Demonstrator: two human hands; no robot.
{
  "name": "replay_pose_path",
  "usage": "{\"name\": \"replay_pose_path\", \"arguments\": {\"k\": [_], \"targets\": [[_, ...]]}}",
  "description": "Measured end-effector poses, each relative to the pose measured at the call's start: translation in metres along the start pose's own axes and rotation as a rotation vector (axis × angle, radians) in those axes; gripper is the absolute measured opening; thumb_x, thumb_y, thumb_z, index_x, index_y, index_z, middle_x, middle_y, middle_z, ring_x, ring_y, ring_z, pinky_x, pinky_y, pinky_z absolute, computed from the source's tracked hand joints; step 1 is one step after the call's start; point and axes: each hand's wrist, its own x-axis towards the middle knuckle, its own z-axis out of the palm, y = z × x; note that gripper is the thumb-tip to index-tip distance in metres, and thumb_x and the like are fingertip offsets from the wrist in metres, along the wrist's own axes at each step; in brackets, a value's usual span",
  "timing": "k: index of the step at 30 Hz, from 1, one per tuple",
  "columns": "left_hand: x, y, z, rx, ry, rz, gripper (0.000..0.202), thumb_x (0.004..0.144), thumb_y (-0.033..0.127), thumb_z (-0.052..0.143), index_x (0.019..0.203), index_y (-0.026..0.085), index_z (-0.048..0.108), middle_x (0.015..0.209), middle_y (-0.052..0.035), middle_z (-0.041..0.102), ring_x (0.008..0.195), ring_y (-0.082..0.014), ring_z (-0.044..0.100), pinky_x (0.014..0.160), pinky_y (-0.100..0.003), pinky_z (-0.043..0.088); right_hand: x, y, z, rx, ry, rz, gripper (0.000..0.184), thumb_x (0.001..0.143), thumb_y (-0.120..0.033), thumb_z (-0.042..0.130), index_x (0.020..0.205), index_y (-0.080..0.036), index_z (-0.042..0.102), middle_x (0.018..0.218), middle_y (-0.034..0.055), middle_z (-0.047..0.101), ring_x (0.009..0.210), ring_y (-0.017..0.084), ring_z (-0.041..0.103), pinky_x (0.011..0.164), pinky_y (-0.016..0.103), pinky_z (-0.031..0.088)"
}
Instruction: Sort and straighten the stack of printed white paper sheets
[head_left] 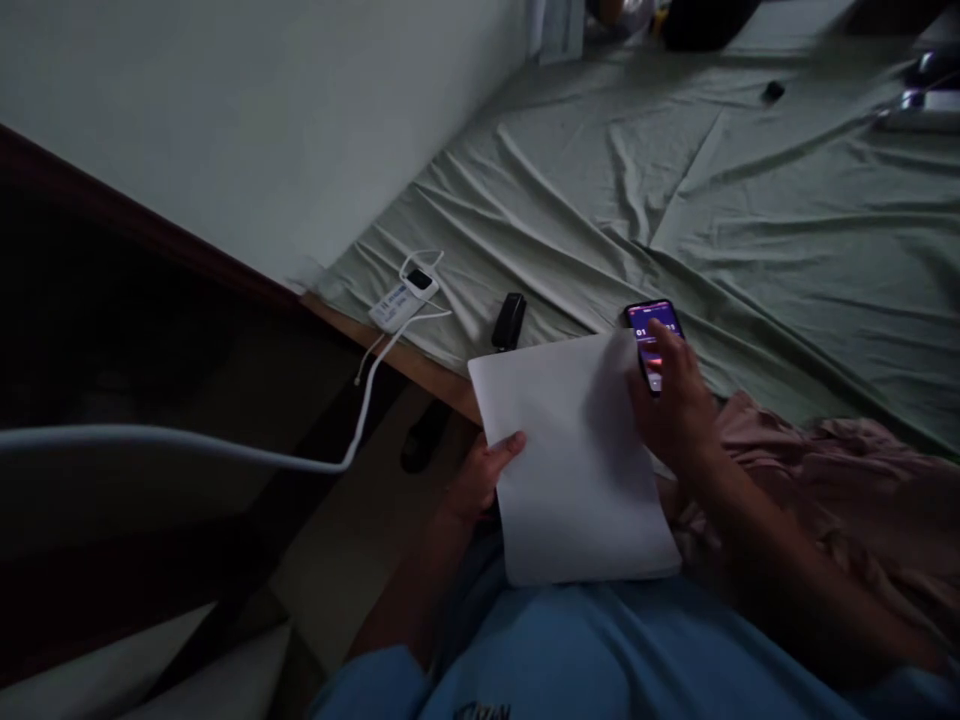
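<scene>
At bed's edge, a blank white paper sheet (577,460) lies across the person's lap, unfolded and unmarked. Left hand (480,480) pinches its left margin, thumb on top. Right hand (675,395) rests loose over the sheet's far corner, fingers grasping nothing, one fingertip touching a lit smartphone (651,335) on the green bedsheet (750,220); digits reading perhaps "01" show. Nearby lie a white power bank (401,295) with cable (360,400) and a black case (510,320).

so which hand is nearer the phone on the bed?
Right. The right hand is on the phone, fingers over its lit screen. The left hand is apart from it, gripping the white paper's left edge.
</scene>
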Motion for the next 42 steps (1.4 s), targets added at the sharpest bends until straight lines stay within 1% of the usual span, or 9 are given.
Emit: {"name": "replay_pose_path", "arguments": {"k": [3,5,7,11,14,18,28,34,42], "targets": [[-0.001,0.006,0.002,0.009,-0.061,0.041,0.051,0.070,0.047,0.087,0.105,0.011,0.075,0.104,-0.0126,0.075,0.085,-0.0237,0.069,0.076,-0.033,0.056,0.011,-0.026,-0.013,-0.222,-0.006,-0.214,0.049,0.095,-0.018,0.047,0.142,-0.027,0.054,0.148,0.0143,0.051,0.135,0.033,0.050,0.109,0.057,0.045],[-0.002,0.010,0.003,0.011,-0.083,0.059,0.052,0.070,0.046,0.087,0.107,0.011,0.074,0.103,-0.0122,0.075,0.085,-0.0234,0.069,0.077,-0.032,0.055,0.018,-0.040,-0.018,-0.304,-0.057,-0.285,0.052,0.095,-0.017,0.047,0.146,-0.027,0.052,0.154,0.0137,0.047,0.139,0.034,0.045,0.112,0.059,0.041],[-0.004,0.013,0.004,-0.006,-0.093,0.070,0.052,0.070,0.045,0.088,0.108,0.012,0.074,0.101,-0.0111,0.075,0.084,-0.0226,0.068,0.076,-0.032,0.055,0.026,-0.048,-0.021,-0.371,-0.118,-0.329,0.053,0.097,-0.020,0.046,0.149,-0.026,0.048,0.156,0.0131,0.046,0.144,0.034,0.041,0.116,0.060,0.034],[-0.008,0.017,0.003,-0.027,-0.160,0.068,0.047,0.068,0.044,0.089,0.100,0.012,0.075,0.090,-0.0090,0.074,0.077,-0.0197,0.066,0.072,-0.030,0.053,0.039,-0.054,-0.021,-0.443,-0.215,-0.380,0.039,0.101,-0.027,0.044,0.137,-0.024,0.059,0.139,0.0099,0.063,0.145,0.032,0.040,0.120,0.059,0.027],[-0.009,0.016,0.001,-0.057,-0.181,0.083,0.047,0.068,0.043,0.089,0.100,0.012,0.074,0.089,-0.0087,0.074,0.076,-0.0195,0.066,0.071,-0.030,0.053,0.046,-0.060,-0.021,-0.456,-0.247,-0.410,0.036,0.102,-0.028,0.045,0.132,-0.023,0.063,0.139,0.0092,0.064,0.144,0.032,0.041,0.120,0.060,0.024],[-0.008,0.011,-0.001,-0.074,-0.179,0.067,0.049,0.068,0.045,0.089,0.101,0.012,0.074,0.091,-0.0095,0.074,0.073,-0.0184,0.066,0.068,-0.030,0.052,0.052,-0.072,-0.015,-0.453,-0.379,-0.473,0.033,0.103,-0.026,0.042,0.121,-0.022,0.069,0.123,0.0078,0.073,0.138,0.031,0.049,0.119,0.057,0.026],[-0.014,0.010,-0.003,0.000,-0.152,0.056,0.055,0.068,0.058,0.085,0.091,0.011,0.071,0.077,-0.0074,0.069,0.064,-0.0154,0.060,0.060,-0.027,0.048,0.059,-0.109,0.016,-0.439,-0.541,-0.572,0.030,0.099,-0.015,0.044,0.113,-0.019,0.071,0.116,0.0081,0.074,0.134,0.029,0.051,0.121,0.053,0.021],[-0.017,0.010,-0.004,-0.006,-0.163,0.033,0.053,0.070,0.058,0.084,0.091,0.011,0.071,0.081,-0.0084,0.070,0.065,-0.0160,0.062,0.062,-0.027,0.049,0.059,-0.116,0.022,-0.413,-0.542,-0.574,0.045,0.100,-0.014,0.042,0.142,-0.018,0.057,0.128,0.0107,0.070,0.135,0.029,0.050,0.120,0.053,0.020],[-0.017,0.005,-0.008,0.020,-0.050,0.037,0.051,0.070,0.057,0.084,0.090,0.011,0.071,0.077,-0.0084,0.069,0.063,-0.0178,0.062,0.058,-0.028,0.048,0.052,-0.111,0.034,-0.398,-0.577,-0.553,0.036,0.101,-0.015,0.042,0.128,-0.015,0.065,0.117,0.0116,0.072,0.125,0.028,0.054,0.114,0.045,0.026]]}}
